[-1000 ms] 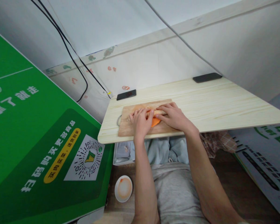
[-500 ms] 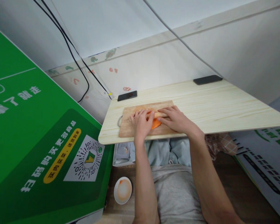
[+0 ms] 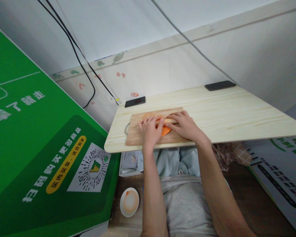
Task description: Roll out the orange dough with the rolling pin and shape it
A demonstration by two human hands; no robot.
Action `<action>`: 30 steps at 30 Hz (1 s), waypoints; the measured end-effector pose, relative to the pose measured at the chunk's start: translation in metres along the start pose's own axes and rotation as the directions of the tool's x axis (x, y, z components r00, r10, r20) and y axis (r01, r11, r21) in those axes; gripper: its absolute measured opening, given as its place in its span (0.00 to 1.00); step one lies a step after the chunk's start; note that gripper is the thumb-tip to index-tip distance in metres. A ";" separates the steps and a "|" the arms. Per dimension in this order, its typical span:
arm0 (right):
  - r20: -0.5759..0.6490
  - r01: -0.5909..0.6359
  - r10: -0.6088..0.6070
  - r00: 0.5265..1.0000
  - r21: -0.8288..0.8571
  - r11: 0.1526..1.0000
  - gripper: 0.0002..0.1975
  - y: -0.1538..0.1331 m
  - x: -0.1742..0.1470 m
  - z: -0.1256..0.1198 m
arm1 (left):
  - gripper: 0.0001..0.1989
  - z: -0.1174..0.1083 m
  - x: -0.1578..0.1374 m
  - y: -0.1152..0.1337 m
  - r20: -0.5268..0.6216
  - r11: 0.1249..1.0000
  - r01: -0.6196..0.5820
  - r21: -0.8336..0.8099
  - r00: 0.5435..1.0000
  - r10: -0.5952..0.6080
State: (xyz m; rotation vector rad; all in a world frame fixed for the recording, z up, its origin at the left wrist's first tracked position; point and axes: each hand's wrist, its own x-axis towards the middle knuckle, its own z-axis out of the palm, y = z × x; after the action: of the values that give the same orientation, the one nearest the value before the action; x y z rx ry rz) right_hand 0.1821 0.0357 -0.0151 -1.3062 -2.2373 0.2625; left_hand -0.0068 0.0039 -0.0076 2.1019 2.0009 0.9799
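A wooden cutting board (image 3: 135, 136) lies near the front left edge of a pale wooden table (image 3: 236, 112). Both my hands rest on the board, close together. My left hand (image 3: 150, 131) lies knuckles up, fingers curled over an orange piece (image 3: 165, 131) that shows between the two hands. My right hand (image 3: 185, 125) lies flat, its fingers stretched left over a pale tan strip (image 3: 169, 120) just behind the orange piece. Most of both things is hidden under my hands.
Two dark phones lie at the table's back edge, one at the left (image 3: 135, 101) and one at the right (image 3: 220, 85). A large green printed board (image 3: 39, 141) leans at the left. A small white dish (image 3: 129, 201) sits on the floor. Black cables (image 3: 84, 62) hang on the wall.
My hands keep their place on the board and their grip looks the same. Only the view has shifted a little.
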 end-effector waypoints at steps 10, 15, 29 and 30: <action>0.022 0.000 0.000 1.000 0.022 1.000 0.23 -0.002 -0.003 -0.003 | 0.12 -0.002 0.000 0.001 0.010 1.000 0.007 -0.007 1.000 -0.007; 0.091 -0.012 0.006 0.996 0.067 0.998 0.27 -0.004 -0.012 -0.014 | 0.12 -0.001 0.001 -0.001 0.014 1.000 0.005 -0.002 1.000 -0.005; 0.078 0.018 -0.024 0.997 0.068 0.997 0.25 -0.001 -0.010 -0.011 | 0.12 0.000 0.001 -0.002 0.005 1.000 0.000 -0.015 1.000 0.000; 0.075 0.016 -0.020 0.997 0.056 0.998 0.25 -0.001 -0.008 -0.009 | 0.12 0.000 0.000 -0.001 0.001 1.000 -0.002 -0.017 1.000 0.002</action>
State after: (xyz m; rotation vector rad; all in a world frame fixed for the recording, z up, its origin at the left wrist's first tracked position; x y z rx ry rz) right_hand 0.1898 0.0274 -0.0098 -1.2659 -2.2861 0.3705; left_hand -0.0081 0.0043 -0.0077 2.0965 1.9834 0.9924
